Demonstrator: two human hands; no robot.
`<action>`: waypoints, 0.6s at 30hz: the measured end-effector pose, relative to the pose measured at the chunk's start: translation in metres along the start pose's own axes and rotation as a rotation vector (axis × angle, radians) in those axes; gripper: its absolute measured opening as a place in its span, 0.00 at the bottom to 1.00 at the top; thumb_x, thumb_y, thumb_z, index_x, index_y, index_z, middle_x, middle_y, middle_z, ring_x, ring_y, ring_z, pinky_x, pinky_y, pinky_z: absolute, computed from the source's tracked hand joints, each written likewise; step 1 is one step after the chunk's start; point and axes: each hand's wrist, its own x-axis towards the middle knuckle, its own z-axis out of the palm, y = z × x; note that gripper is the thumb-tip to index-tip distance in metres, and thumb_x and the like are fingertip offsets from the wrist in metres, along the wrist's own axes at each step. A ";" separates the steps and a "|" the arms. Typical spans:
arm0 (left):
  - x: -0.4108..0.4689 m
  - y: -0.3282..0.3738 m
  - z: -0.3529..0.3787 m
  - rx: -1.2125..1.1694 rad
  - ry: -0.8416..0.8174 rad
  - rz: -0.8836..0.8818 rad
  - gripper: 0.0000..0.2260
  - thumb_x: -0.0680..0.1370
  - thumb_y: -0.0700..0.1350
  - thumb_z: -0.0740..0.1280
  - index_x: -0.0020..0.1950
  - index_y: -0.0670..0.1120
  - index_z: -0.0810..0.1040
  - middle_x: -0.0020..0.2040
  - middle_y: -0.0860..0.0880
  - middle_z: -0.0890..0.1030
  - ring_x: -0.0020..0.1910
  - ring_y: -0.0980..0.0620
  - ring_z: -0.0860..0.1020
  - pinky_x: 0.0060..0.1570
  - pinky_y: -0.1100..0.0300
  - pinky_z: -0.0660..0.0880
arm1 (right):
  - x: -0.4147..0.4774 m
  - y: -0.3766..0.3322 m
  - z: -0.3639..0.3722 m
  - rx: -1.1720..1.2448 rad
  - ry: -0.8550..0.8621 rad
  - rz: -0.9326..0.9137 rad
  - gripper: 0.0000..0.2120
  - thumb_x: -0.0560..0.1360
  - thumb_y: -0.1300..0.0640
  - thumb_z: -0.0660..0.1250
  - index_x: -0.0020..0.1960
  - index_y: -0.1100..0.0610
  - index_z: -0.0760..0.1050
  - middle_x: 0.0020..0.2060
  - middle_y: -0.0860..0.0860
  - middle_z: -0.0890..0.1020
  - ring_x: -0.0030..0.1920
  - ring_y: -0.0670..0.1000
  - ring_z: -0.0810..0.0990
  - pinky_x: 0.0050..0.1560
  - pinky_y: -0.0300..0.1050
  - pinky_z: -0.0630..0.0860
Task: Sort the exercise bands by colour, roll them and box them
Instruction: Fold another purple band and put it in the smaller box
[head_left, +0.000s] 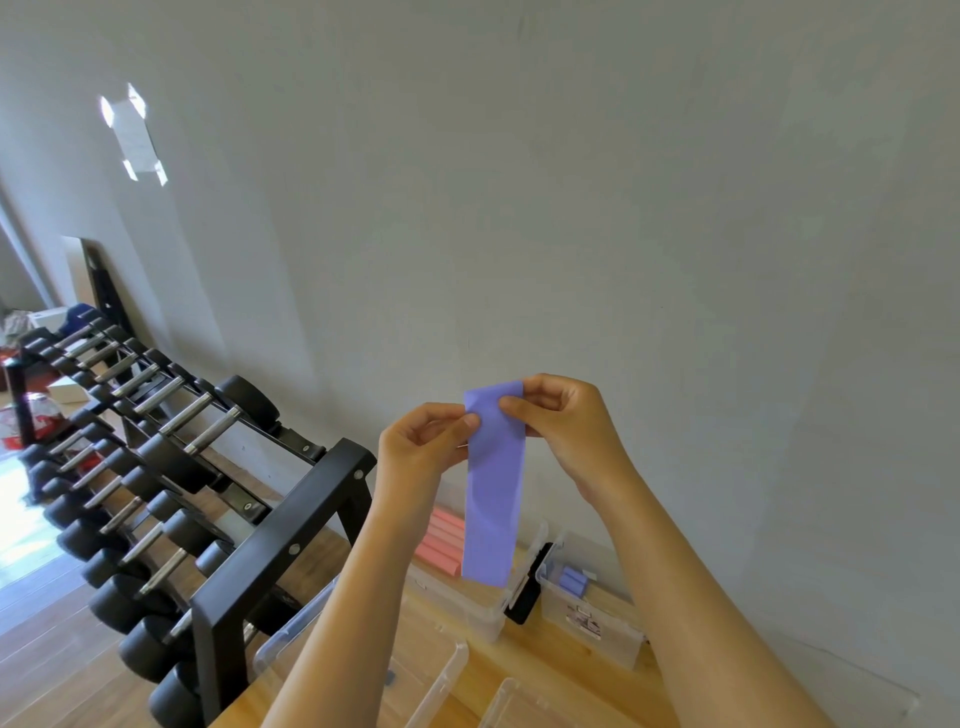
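A flat purple exercise band (493, 493) hangs straight down in front of the grey wall. My left hand (421, 447) pinches its top left edge and my right hand (566, 421) pinches its top right corner. Below it a clear plastic box (480, 605) holds several rolled pink bands (439, 543). To the right, a second clear box (597, 618) holds rolled purple bands (573, 579). The hanging band hides part of the pink box.
The boxes stand on a wooden table (524, 660) against the wall. Clear lids (441, 675) lie near the front edge. A black object (527, 592) stands between the boxes. A black dumbbell rack (171, 493) fills the left side.
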 end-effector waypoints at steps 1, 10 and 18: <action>0.000 0.001 0.000 -0.007 -0.002 -0.002 0.02 0.75 0.34 0.70 0.46 0.39 0.82 0.40 0.42 0.84 0.44 0.44 0.83 0.47 0.53 0.81 | 0.000 -0.001 0.000 0.010 -0.002 0.001 0.04 0.74 0.63 0.72 0.43 0.55 0.81 0.41 0.55 0.86 0.43 0.50 0.85 0.50 0.47 0.82; 0.000 0.004 -0.003 -0.028 -0.033 -0.016 0.03 0.75 0.34 0.69 0.44 0.40 0.82 0.41 0.40 0.84 0.45 0.42 0.83 0.46 0.54 0.81 | -0.002 -0.004 0.000 0.040 -0.025 0.010 0.02 0.74 0.63 0.72 0.45 0.58 0.82 0.38 0.51 0.86 0.41 0.48 0.85 0.45 0.41 0.81; -0.002 0.010 -0.002 -0.018 -0.067 -0.039 0.11 0.75 0.33 0.70 0.36 0.46 0.82 0.39 0.42 0.84 0.43 0.43 0.83 0.43 0.55 0.80 | 0.000 -0.002 0.001 0.020 -0.010 0.013 0.01 0.73 0.62 0.73 0.44 0.60 0.82 0.39 0.55 0.86 0.41 0.50 0.84 0.48 0.46 0.82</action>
